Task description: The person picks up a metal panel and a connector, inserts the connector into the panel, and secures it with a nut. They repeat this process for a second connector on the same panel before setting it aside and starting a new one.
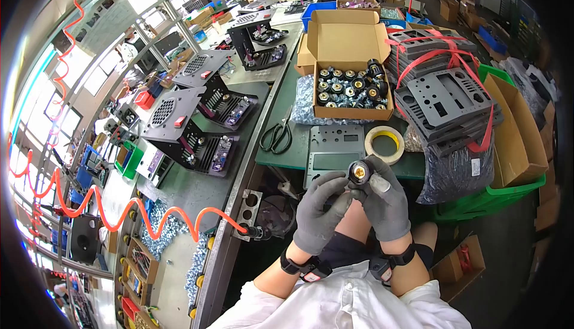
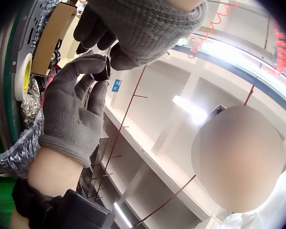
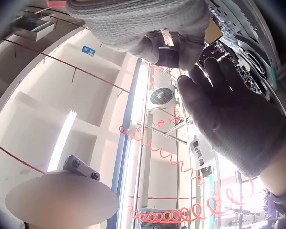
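My right hand (image 1: 385, 203), in a grey glove, pinches a black round part (image 1: 359, 173) with a gold-coloured centre. The centre faces up toward the head camera. My left hand (image 1: 323, 215), also gloved, is just left of the part, its fingers loosely bent. In the right wrist view the left hand's fingers (image 3: 219, 78) are fairly straight and apart from the black part (image 3: 169, 57). The left wrist view shows the part (image 2: 106, 71) side-on at the right hand's fingertips. Similar black parts fill an open cardboard box (image 1: 353, 113) beyond my hands.
On the green table (image 1: 281, 104) are scissors (image 1: 276, 139), a tape roll (image 1: 384, 145) and a grey metal panel (image 1: 335, 146). Strapped metal panels (image 1: 445, 101) are stacked at right. Black metal housings (image 1: 197, 131) line the left bench. A coiled orange hose (image 1: 161, 224) crosses there.
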A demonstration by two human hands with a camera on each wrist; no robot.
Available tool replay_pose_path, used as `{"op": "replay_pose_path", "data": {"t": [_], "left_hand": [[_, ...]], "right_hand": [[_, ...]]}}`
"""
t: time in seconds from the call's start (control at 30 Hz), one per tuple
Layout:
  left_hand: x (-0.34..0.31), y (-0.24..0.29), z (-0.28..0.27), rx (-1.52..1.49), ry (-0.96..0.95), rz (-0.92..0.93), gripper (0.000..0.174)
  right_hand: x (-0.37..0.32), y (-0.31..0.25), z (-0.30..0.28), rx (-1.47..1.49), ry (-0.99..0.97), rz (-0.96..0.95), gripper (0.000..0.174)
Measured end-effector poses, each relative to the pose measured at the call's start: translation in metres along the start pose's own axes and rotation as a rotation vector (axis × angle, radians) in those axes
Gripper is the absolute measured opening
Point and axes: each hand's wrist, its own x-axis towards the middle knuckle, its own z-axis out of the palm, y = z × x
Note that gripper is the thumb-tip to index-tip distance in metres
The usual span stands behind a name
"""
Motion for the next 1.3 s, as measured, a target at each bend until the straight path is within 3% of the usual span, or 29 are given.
{"op": "replay_pose_path", "data": {"t": [0.33, 0.8, 1.3], "left_hand": [[0.006, 0.008, 0.000, 0.051, -0.039, 0.004, 0.030], [0.004, 0.007, 0.003, -0.012, -0.012, -0.133, 0.030], [0.000, -0.008, 0.007, -0.013, 0.032, -0.085, 0.033]], "right_hand": [[0.003, -0.004, 0.006, -0.054, 0.009, -0.054, 0.043], [0.006, -0.004, 0.002, -0.076, 0.034, -0.055, 0.043], [0.007, -0.007, -0.004, -0.028, -0.021, -0.029, 0.050]]}}
